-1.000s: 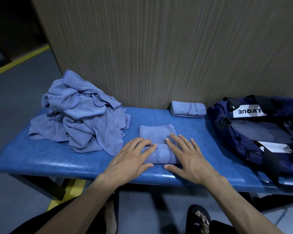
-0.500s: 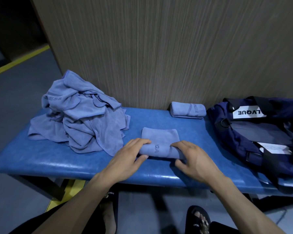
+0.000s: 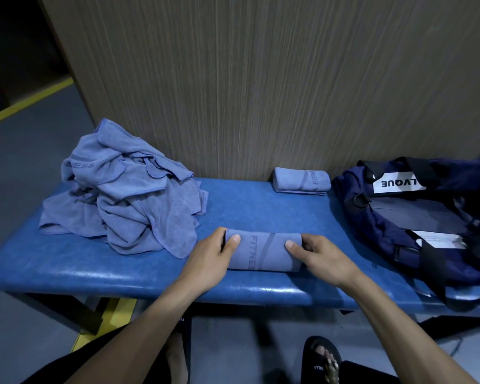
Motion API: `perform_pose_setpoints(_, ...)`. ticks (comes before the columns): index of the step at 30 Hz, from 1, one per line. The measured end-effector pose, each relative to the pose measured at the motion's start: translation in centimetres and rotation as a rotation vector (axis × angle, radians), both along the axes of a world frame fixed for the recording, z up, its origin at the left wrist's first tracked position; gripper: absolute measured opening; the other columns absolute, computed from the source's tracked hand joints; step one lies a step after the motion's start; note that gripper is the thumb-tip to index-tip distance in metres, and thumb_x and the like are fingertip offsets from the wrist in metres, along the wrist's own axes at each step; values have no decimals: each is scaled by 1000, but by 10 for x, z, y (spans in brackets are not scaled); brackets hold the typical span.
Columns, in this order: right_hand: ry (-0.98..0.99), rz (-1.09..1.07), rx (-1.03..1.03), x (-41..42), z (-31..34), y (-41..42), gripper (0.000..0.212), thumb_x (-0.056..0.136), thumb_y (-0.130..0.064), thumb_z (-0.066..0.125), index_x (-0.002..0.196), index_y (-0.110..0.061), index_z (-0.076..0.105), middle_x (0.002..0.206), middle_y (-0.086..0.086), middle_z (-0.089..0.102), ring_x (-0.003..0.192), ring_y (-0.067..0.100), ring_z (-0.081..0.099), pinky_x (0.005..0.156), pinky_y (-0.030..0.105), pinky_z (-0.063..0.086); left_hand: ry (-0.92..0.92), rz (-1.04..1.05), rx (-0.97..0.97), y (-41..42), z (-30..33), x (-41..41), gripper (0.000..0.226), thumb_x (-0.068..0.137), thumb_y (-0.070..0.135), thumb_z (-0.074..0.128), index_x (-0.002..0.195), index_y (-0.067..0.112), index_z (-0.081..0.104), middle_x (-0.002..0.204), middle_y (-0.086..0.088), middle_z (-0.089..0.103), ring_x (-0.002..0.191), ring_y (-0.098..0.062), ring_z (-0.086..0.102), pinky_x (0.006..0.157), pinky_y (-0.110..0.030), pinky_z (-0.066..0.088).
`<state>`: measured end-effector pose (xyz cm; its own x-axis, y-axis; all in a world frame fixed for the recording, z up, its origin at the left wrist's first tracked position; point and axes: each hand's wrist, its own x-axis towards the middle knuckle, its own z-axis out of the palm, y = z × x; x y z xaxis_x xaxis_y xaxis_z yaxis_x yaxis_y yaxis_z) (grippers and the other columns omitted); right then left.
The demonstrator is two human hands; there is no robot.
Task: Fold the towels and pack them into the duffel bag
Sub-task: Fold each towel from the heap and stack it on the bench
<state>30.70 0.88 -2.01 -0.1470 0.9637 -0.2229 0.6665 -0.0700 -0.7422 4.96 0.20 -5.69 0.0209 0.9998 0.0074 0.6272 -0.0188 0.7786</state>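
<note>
A rolled blue towel (image 3: 263, 252) printed FITNESS lies near the front edge of the blue padded bench (image 3: 247, 206). My left hand (image 3: 209, 256) grips its left end, thumb on top. My right hand (image 3: 320, 254) grips its right end the same way. A second rolled towel (image 3: 302, 180) lies at the back against the wall. A heap of unfolded blue towels (image 3: 122, 192) fills the bench's left part. The navy duffel bag (image 3: 416, 217), lying open with a white LVQUE label, sits on the bench's right end.
A wood-grain wall panel (image 3: 261, 79) rises right behind the bench. Grey floor with a yellow line (image 3: 25, 102) lies to the left. My feet in dark sandals (image 3: 323, 358) are under the bench's front edge.
The towel went from half rolled to fully rolled, the FITNESS print now on top. My hands went from flat on it to gripping its two ends.
</note>
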Motion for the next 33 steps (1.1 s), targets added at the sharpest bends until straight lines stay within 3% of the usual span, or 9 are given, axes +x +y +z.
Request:
perform_pose_setpoints(2,-56,-63,-11,-6,0,4,55,92,-62,51,84,-8,61,79,7,64,73,18,55,71,43,48,73,68,-7,3,3,8,40,103,51,40,78,20,40,68,5,50,73,-23,53,63,-40,34)
perform_pose_setpoints(5,-154,-148,0,-15,0,9,49,102,-50,46,70,-13,46,73,2,54,73,23,51,62,35,37,161,119,-9,10,5,15,35,104,49,35,81,23,42,77,3,58,82,-27,56,68,-38,34)
perform_pose_setpoints(9,-238,-238,19,-23,-9,15,51,97,-59,46,85,-12,61,95,11,68,97,34,61,82,40,51,292,150,7,15,10,23,31,105,44,34,101,18,50,94,-10,67,96,-38,60,71,-39,37)
perform_pose_setpoints(14,-339,-301,86,-29,-12,14,50,93,-65,45,95,-17,61,107,12,68,103,37,60,78,37,44,607,118,64,19,14,20,31,105,42,34,116,22,55,111,-4,66,105,-31,60,76,-38,40)
perform_pose_setpoints(20,-440,-254,116,-35,-10,8,42,100,-57,38,95,-16,48,112,12,62,102,38,58,79,40,41,390,-59,45,30,4,3,29,105,41,37,117,36,63,109,9,48,103,-21,44,94,-39,41)
perform_pose_setpoints(24,-345,-213,62,-32,-11,9,38,101,-54,37,111,-20,51,120,8,57,109,35,57,92,44,47,408,-168,-6,33,11,0,29,107,40,33,109,31,60,108,8,47,106,-21,47,97,-42,40)
perform_pose_setpoints(27,-271,-184,26,-27,-10,14,33,101,-47,43,111,-18,56,116,9,61,105,30,58,90,41,48,464,-218,-53,34,16,1,26,106,44,30,102,30,52,109,6,44,109,-22,46,99,-42,39)
perform_pose_setpoints(30,-215,-176,2,-22,-7,14,29,102,-40,49,109,-13,59,110,7,63,102,27,59,85,36,47,401,-222,-101,34,23,4,31,105,47,33,95,22,48,109,-1,51,110,-23,51,95,-38,40)
perform_pose_setpoints(33,-151,-184,-5,-20,-6,11,27,101,-36,52,103,-11,60,104,6,64,95,23,58,78,34,43,368,-216,-144,30,28,9,39,105,51,32,99,16,49,105,-3,60,105,-26,56,83,-37,40)
